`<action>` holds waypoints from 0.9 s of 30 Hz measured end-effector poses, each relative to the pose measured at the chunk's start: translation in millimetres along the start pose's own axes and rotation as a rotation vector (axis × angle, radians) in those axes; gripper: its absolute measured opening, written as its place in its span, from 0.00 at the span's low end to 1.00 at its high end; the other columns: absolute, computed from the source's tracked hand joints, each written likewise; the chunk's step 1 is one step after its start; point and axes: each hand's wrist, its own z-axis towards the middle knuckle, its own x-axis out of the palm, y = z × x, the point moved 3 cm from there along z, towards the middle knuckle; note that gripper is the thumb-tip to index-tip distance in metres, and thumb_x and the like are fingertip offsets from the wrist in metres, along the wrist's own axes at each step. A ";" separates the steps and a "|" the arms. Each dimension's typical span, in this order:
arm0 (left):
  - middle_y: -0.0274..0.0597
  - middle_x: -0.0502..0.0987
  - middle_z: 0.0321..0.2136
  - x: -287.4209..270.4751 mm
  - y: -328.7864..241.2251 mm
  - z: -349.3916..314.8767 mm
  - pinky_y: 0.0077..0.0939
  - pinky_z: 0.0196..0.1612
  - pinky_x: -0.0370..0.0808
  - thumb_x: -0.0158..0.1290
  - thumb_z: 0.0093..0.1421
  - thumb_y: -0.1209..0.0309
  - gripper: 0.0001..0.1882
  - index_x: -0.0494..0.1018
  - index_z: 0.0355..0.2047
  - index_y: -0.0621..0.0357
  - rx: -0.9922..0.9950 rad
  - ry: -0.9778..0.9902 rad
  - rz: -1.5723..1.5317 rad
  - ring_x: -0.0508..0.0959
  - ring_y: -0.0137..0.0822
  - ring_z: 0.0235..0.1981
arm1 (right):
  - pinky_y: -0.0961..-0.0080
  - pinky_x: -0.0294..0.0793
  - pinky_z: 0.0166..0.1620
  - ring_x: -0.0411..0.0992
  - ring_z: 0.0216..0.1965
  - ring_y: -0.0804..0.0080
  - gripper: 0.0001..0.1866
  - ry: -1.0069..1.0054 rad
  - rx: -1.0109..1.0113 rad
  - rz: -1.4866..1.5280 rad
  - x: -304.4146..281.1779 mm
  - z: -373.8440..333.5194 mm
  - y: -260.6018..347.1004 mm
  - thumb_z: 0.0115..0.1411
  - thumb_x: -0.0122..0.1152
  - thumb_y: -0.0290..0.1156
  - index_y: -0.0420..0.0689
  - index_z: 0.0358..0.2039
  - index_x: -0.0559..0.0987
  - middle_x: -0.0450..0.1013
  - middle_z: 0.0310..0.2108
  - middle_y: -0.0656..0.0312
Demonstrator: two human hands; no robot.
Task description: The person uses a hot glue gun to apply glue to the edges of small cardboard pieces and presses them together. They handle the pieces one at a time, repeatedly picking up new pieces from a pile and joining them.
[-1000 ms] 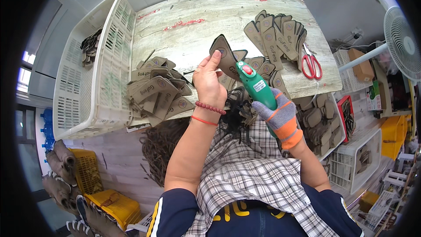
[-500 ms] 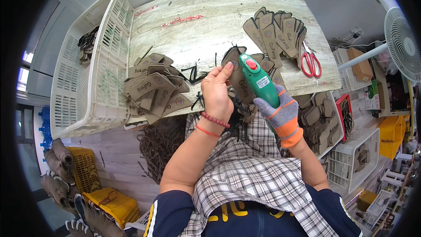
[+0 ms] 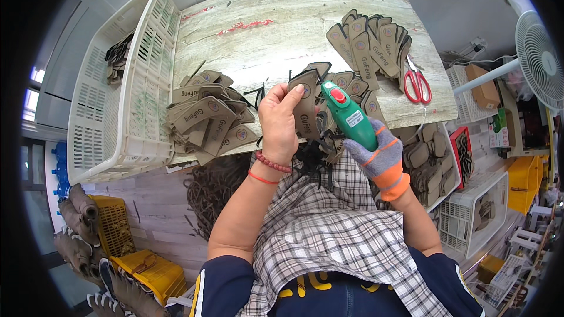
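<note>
My left hand, bare with a beaded bracelet, pinches a taupe fabric piece that has a printed badge and dark edging. My gloved right hand is wrapped round a green handheld power cutter with a red button. The cutter's thin dark tip points up and left, close beside the held piece; whether they touch is hard to tell. More such pieces lie just behind the tool. Black trimmed strips hang at the table's front edge below the left hand.
Piles of similar pieces lie at left and far right of the wooden table. Red-handled scissors rest at its right edge. A white crate stands at left; a tray of pieces sits below right.
My left hand has shifted left and slightly down with the fabric piece, which now stands apart from the cutter. The cutter has moved slightly right and down.
</note>
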 end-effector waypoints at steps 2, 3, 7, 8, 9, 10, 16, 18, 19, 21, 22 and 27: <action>0.36 0.76 0.26 -2.0 -7.7 0.0 0.14 0.26 0.72 0.51 0.58 0.75 0.03 0.71 0.29 0.62 0.018 0.033 0.078 0.74 0.22 0.22 | 0.80 0.74 0.31 0.74 0.27 0.76 0.28 0.024 0.041 0.020 -3.1 0.1 2.1 0.45 0.72 0.39 0.40 0.45 0.72 0.76 0.29 0.59; 0.36 0.76 0.26 -2.5 -10.0 0.3 0.14 0.26 0.72 0.51 0.59 0.75 0.03 0.71 0.30 0.62 0.028 0.048 0.117 0.73 0.21 0.22 | 0.80 0.74 0.31 0.75 0.27 0.76 0.29 0.044 0.087 0.049 -5.5 0.5 5.1 0.45 0.72 0.39 0.40 0.45 0.72 0.76 0.29 0.58; 0.32 0.75 0.23 -8.1 -13.8 6.9 0.12 0.25 0.69 0.51 0.59 0.74 0.05 0.72 0.28 0.65 0.082 0.113 0.258 0.71 0.17 0.22 | 0.79 0.75 0.31 0.75 0.26 0.76 0.29 0.040 0.029 -0.025 -11.8 1.3 3.5 0.45 0.72 0.39 0.40 0.45 0.72 0.76 0.29 0.59; 0.31 0.74 0.22 -9.7 -16.5 7.3 0.11 0.24 0.67 0.52 0.58 0.74 0.06 0.73 0.27 0.65 0.113 0.104 0.320 0.69 0.16 0.22 | 0.79 0.75 0.31 0.75 0.26 0.76 0.29 0.047 0.010 -0.033 -12.7 1.5 3.0 0.45 0.72 0.39 0.40 0.46 0.72 0.76 0.29 0.58; 0.32 0.75 0.23 -11.3 -19.7 8.0 0.12 0.25 0.69 0.52 0.58 0.75 0.05 0.73 0.28 0.65 0.133 0.115 0.397 0.71 0.18 0.22 | 0.79 0.75 0.32 0.75 0.27 0.76 0.29 0.055 -0.010 -0.040 -13.6 1.7 2.6 0.45 0.71 0.39 0.40 0.46 0.72 0.76 0.30 0.58; 0.34 0.76 0.24 -13.0 -23.6 8.7 0.12 0.26 0.71 0.52 0.58 0.75 0.05 0.73 0.30 0.66 0.153 0.126 0.474 0.73 0.19 0.23 | 0.79 0.75 0.32 0.75 0.28 0.76 0.29 0.062 -0.029 -0.048 -14.3 1.8 2.4 0.45 0.71 0.39 0.40 0.46 0.72 0.76 0.30 0.58; 0.28 0.74 0.21 -11.1 -41.3 10.5 0.12 0.24 0.66 0.55 0.55 0.75 0.05 0.76 0.28 0.67 0.195 0.178 0.646 0.68 0.15 0.21 | 0.79 0.75 0.37 0.75 0.32 0.76 0.31 0.131 -0.006 -0.037 -21.5 1.7 -0.5 0.44 0.72 0.39 0.39 0.47 0.72 0.76 0.33 0.56; 0.29 0.74 0.20 -13.2 -45.7 13.1 0.12 0.23 0.65 0.56 0.54 0.75 0.05 0.76 0.28 0.67 0.163 0.219 0.712 0.67 0.15 0.21 | 0.79 0.75 0.37 0.75 0.33 0.76 0.31 0.135 -0.048 -0.044 -23.2 1.3 -0.4 0.44 0.72 0.39 0.38 0.47 0.72 0.76 0.33 0.56; 0.29 0.74 0.20 -13.7 -48.3 14.3 0.12 0.22 0.65 0.56 0.54 0.75 0.05 0.76 0.28 0.67 0.146 0.240 0.745 0.67 0.15 0.20 | 0.79 0.75 0.37 0.75 0.33 0.77 0.31 0.138 -0.069 -0.047 -23.9 1.2 -0.1 0.44 0.72 0.39 0.38 0.47 0.72 0.76 0.33 0.57; 0.30 0.75 0.21 -12.2 -55.4 14.9 0.12 0.23 0.66 0.56 0.53 0.76 0.05 0.76 0.29 0.66 0.136 0.289 0.804 0.69 0.16 0.21 | 0.80 0.75 0.37 0.75 0.33 0.78 0.32 0.173 -0.058 -0.038 -24.8 1.7 -0.1 0.44 0.72 0.39 0.38 0.47 0.72 0.76 0.33 0.57; 0.31 0.76 0.22 -12.3 -58.3 15.9 0.12 0.25 0.67 0.56 0.53 0.76 0.05 0.76 0.29 0.67 0.130 0.310 0.852 0.70 0.17 0.23 | 0.80 0.74 0.37 0.74 0.33 0.78 0.32 0.190 -0.053 -0.034 -25.0 1.8 -0.1 0.44 0.72 0.39 0.38 0.47 0.71 0.76 0.33 0.58; 0.30 0.76 0.23 -7.3 -66.6 15.8 0.11 0.27 0.68 0.58 0.52 0.75 0.06 0.76 0.29 0.66 0.039 0.382 0.928 0.70 0.17 0.23 | 0.80 0.75 0.37 0.74 0.32 0.79 0.32 0.231 -0.045 -0.012 -23.8 0.9 -1.1 0.44 0.72 0.38 0.38 0.48 0.71 0.76 0.32 0.58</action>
